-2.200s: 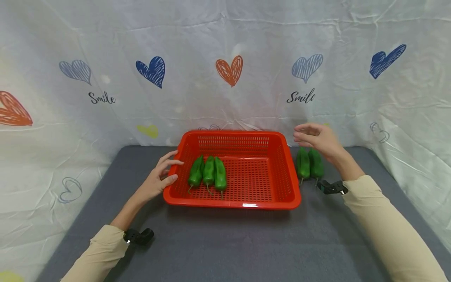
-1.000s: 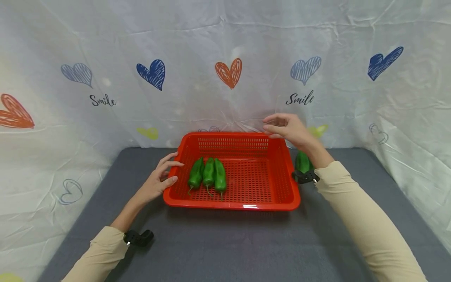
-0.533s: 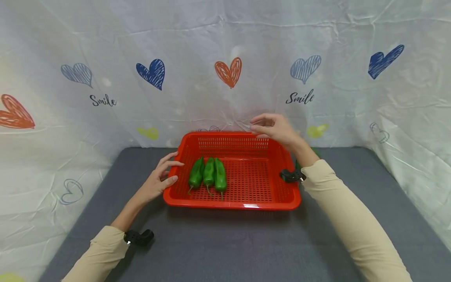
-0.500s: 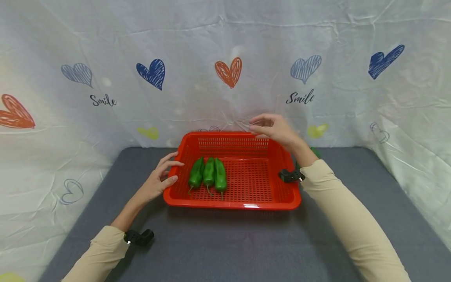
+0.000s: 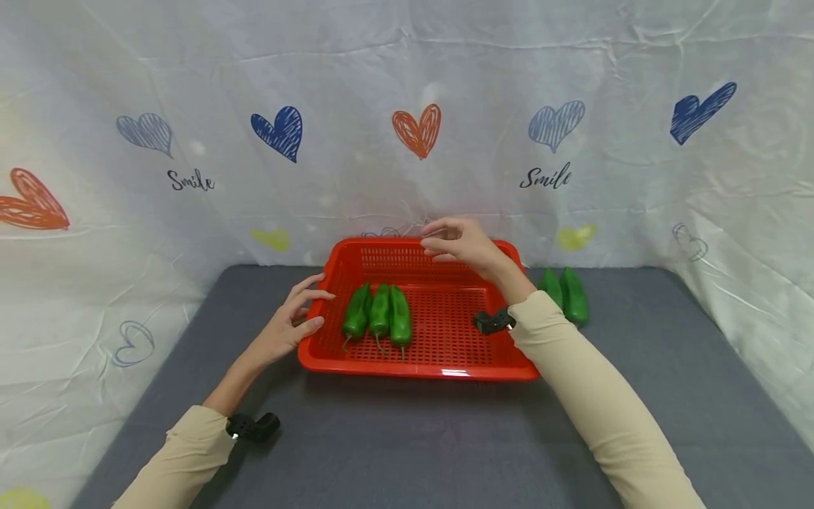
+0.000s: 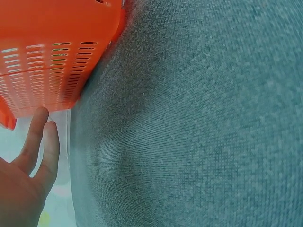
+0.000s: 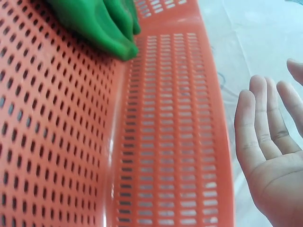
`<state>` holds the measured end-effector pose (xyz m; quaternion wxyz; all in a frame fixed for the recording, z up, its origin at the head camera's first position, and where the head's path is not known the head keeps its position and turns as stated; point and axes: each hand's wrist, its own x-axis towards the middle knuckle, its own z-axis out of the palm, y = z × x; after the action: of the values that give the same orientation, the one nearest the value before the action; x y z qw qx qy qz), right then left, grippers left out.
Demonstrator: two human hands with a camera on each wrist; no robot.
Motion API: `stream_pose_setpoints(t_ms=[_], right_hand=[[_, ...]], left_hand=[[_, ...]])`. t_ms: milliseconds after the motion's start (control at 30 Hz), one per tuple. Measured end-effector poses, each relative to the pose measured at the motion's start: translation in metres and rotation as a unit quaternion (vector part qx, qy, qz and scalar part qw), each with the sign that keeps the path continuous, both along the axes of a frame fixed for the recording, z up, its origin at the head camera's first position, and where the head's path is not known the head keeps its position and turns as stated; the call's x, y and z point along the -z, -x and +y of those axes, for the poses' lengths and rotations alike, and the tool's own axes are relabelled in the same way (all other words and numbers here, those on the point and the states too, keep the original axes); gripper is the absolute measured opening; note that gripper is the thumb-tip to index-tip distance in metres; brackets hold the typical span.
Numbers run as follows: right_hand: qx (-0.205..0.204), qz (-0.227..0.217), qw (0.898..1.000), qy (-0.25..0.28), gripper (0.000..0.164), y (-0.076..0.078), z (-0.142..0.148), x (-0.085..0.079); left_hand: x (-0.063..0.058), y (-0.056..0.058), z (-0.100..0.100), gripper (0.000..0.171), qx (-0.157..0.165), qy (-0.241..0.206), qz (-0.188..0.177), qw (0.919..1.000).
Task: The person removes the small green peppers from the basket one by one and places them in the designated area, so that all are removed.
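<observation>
A red plastic basket (image 5: 420,370) with slotted walls sits on the grey cloth. Three green peppers (image 5: 379,311) lie side by side in its left part, stems toward the near side. At the basket's left rim, my left hand (image 5: 284,326) has its fingers spread and relaxed, touching or very near the edge. My right hand (image 5: 464,246) hovers over the back of the basket, holding nothing; in the right wrist view its fingers (image 7: 246,123) are loosely extended beside the slotted wall. Two more green peppers (image 5: 575,297) lie outside, right of the basket, one partly behind the right sleeve.
A grey cloth-covered table (image 5: 407,445) lies under everything. A white curtain (image 5: 343,78) printed with hearts and "Smile" hangs close behind the basket. Each wrist wears a black strap device (image 5: 253,427).
My empty right hand has moved left from above the outside peppers to over the basket. Those two peppers were covered by the arm and show again. The left hand has stayed at the rim.
</observation>
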<state>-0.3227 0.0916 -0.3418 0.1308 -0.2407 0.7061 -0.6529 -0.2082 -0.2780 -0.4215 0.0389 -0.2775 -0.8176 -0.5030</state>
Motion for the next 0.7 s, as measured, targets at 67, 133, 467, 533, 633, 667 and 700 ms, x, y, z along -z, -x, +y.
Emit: stream_pose_setpoints(t_ms=[67,133,467,533,633,667,700], right_hand=[[-0.006,-0.008,1.000,0.003,0.041,0.000,-0.005,0.001],[-0.011,-0.016,1.000,0.003,0.041,0.002,-0.011,0.004],[-0.048,-0.038,0.998,-0.018,0.040,0.006,-0.030,0.015],[-0.053,-0.042,0.997,-0.024,0.041,0.007,-0.033,0.018],[-0.061,-0.049,0.996,-0.033,0.042,0.008,-0.037,0.023],[-0.065,-0.051,0.996,-0.038,0.043,0.008,-0.039,0.025],[-0.068,-0.054,0.995,-0.042,0.043,0.008,-0.040,0.027]], left_hand=[[0.000,0.000,0.000,0.037,0.001,0.000,0.001,1.0000],[0.000,0.000,0.000,0.037,0.000,0.001,0.002,1.0000],[0.001,0.000,0.000,0.037,0.008,-0.006,0.000,0.9999],[0.002,0.000,0.000,0.037,0.011,-0.011,-0.006,0.9999],[0.002,0.000,0.000,0.037,0.008,-0.011,-0.009,0.9999],[0.001,0.000,0.000,0.038,0.006,-0.009,-0.008,0.9999],[0.001,0.000,0.000,0.038,0.004,-0.008,-0.007,0.9999]])
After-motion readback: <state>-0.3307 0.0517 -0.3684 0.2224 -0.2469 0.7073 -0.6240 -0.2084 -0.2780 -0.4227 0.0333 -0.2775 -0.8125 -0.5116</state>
